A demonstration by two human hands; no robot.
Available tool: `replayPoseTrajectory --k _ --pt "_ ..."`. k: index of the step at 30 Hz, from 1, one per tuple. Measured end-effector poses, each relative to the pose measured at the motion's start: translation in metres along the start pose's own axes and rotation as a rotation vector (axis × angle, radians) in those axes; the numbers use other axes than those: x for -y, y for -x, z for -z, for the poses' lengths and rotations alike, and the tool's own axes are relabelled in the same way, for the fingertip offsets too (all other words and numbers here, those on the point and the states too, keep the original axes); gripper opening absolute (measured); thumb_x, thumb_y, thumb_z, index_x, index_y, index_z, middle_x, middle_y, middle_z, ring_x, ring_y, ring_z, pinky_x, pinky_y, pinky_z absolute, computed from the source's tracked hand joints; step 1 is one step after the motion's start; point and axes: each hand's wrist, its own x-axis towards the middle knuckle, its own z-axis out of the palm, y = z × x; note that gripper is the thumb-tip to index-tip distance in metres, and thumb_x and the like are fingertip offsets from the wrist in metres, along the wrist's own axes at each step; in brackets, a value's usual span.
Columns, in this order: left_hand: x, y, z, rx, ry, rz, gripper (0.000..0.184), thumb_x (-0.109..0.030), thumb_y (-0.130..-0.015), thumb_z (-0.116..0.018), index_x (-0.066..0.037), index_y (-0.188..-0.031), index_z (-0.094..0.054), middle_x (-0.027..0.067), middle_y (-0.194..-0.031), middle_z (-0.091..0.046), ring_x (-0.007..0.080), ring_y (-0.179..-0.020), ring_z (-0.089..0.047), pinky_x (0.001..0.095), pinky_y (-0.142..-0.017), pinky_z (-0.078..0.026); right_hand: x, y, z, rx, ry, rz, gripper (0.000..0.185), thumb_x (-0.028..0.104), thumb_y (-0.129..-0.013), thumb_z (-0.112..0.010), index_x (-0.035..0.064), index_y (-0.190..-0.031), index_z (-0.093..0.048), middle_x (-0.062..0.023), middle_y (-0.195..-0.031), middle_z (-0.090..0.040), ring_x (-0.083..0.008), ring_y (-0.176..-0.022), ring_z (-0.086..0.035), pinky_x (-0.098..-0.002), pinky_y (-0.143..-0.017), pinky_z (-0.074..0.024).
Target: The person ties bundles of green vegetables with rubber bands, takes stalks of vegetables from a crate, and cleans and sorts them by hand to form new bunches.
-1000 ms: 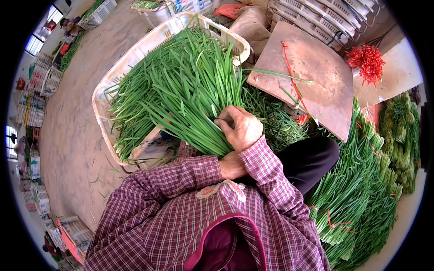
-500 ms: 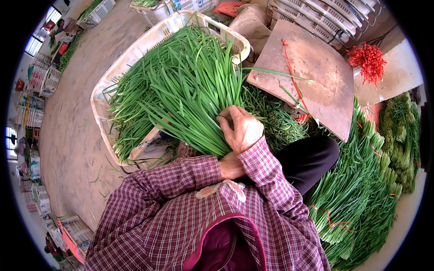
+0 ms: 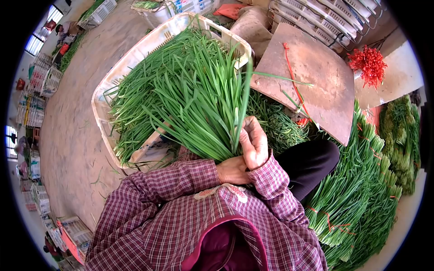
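A thick bunch of garlic chives (image 3: 199, 122) fans up and away from my lap, its leaves lying over the crate's near edge. My left hand (image 3: 233, 170) is closed around the lower end of the bunch, most of its fingers hidden under leaves and behind my other hand. Just above it, my right hand (image 3: 254, 141) pinches a single chive leaf (image 3: 244, 106) between thumb and fingers, at the right side of the bunch. More loose chives (image 3: 158, 63) fill the white plastic crate (image 3: 101, 97) in front of me.
A brown board (image 3: 312, 67) with a red tie on it stands to the right. Beyond hangs a cluster of red ties (image 3: 368, 65). Tied chive bundles (image 3: 348, 198) are piled at my right, and loose trimmings (image 3: 278, 124) lie under the board. Stacked crates (image 3: 316, 22) stand behind.
My right hand has shifted right and slightly down, from over the bunch to its right edge. A pinched leaf now stands out from the bunch. My left hand keeps its hold.
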Motion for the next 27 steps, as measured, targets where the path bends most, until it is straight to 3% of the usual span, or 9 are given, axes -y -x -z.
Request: replayPoseTrajectory --k 1,4,7,10,14,16,18,19,27 --pt "0.002 -0.002 -0.002 0.048 -0.191 -0.001 0.048 -0.033 -0.096 -0.051 -0.002 -0.132 -0.043 0.0108 -0.137 -0.047 0.0230 -0.123 -0.046 0.0391 -0.109 -0.039 -0.005 -0.001 0.000 -0.016 -0.314 -0.047 0.007 0.003 -0.092 -0.057 0.0052 -0.097 -0.053 -0.0036 -0.089 -0.057 -0.0136 -0.079 -0.053 -0.0270 -0.072 -0.0473" --pt "-0.046 -0.021 0.031 0.423 -0.478 0.191 0.034 -0.032 -0.095 -0.054 -0.003 -0.109 -0.061 0.0026 -0.112 -0.066 0.0157 -0.102 -0.061 0.0316 -0.095 -0.050 -0.012 -0.003 0.005 -0.015 -0.372 -0.015 0.007 0.017 -0.095 -0.054 0.0110 -0.098 -0.054 -0.0029 -0.092 -0.056 -0.0146 -0.081 -0.053 -0.0273 -0.071 -0.0465" --pt "-0.031 -0.013 0.017 0.112 -0.858 -0.076 0.025 -0.030 -0.087 -0.058 -0.006 -0.083 -0.057 0.0036 -0.088 -0.062 0.0151 -0.086 -0.059 0.0324 -0.084 -0.049 0.002 -0.015 0.020 0.003 -0.695 0.107 0.014 0.021 -0.096 -0.054 0.0075 -0.098 -0.054 -0.0025 -0.086 -0.058 -0.0115 -0.068 -0.053 -0.0253 -0.058 -0.0458" --pt "-0.005 -0.006 -0.004 -0.208 -1.207 -0.368 0.031 -0.028 -0.080 -0.063 -0.009 -0.057 -0.053 0.0047 -0.064 -0.058 0.0145 -0.070 -0.057 0.0331 -0.073 -0.049 0.057 -0.022 0.043 -0.027 -0.504 0.346 0.008 0.013 -0.097 -0.053 0.0073 -0.102 -0.054 -0.0005 -0.074 -0.054 -0.0074 -0.054 -0.046 -0.0202 -0.045 -0.0401" --pt "0.023 -0.006 -0.026 -0.243 -1.179 -0.379 0.031 -0.030 -0.078 -0.062 -0.010 -0.058 -0.050 0.0007 -0.060 -0.050 0.0134 -0.064 -0.050 0.0286 -0.067 -0.042 0.067 -0.029 0.076 -0.154 0.210 0.280 0.012 0.015 -0.097 -0.054 0.0050 -0.101 -0.058 0.0013 -0.074 -0.056 -0.0068 -0.055 -0.048 -0.0220 -0.047 -0.0429" --pt "0.009 -0.006 -0.014 -0.221 -1.208 -0.380 0.031 -0.031 -0.077 -0.062 -0.011 -0.058 -0.049 -0.0002 -0.059 -0.047 0.0133 -0.063 -0.048 0.0279 -0.064 -0.039 0.048 -0.041 0.095 -0.112 0.820 0.268 0.018 0.018 -0.094 -0.057 0.0010 -0.095 -0.065 -0.0113 -0.084 -0.066 -0.0221 -0.071 -0.064 -0.0355 -0.062 -0.0508" --pt "-0.002 -0.006 -0.002 -0.275 -1.140 -0.454 0.030 -0.033 -0.073 -0.063 -0.011 -0.058 -0.050 -0.0003 -0.058 -0.047 0.0132 -0.063 -0.049 0.0274 -0.064 -0.039 0.047 -0.051 0.081 -0.138 0.984 0.391 0.017 0.018 -0.090 -0.060 0.0028 -0.096 -0.066 -0.0167 -0.088 -0.066 -0.0319 -0.079 -0.066 -0.0387 -0.070 -0.0507" --pt "-0.007 -0.004 -0.002 -0.153 -1.098 -0.350 0.017 -0.026 -0.070 -0.061 -0.010 -0.068 -0.058 0.0026 -0.067 -0.054 0.0142 -0.072 -0.055 0.0280 -0.078 -0.045 0.050 -0.057 0.072 -0.133 0.909 0.406 0.017 0.017 -0.087 -0.062 0.0050 -0.098 -0.066 -0.0159 -0.087 -0.065 -0.0344 -0.080 -0.064 -0.0388 -0.072 -0.0502" --pt "0.006 -0.009 -0.014 -0.130 -1.220 -0.280 0.025 -0.029 -0.074 -0.062 -0.007 -0.065 -0.058 0.0073 -0.070 -0.061 0.0196 -0.072 -0.059 0.0335 -0.075 -0.050 0.048 -0.123 -0.024 -0.018 1.138 0.734 0.027 0.025 -0.080 -0.070 0.0123 -0.102 -0.060 -0.0106 -0.093 -0.062 -0.0321 -0.091 -0.060 -0.0408 -0.077 -0.0509"
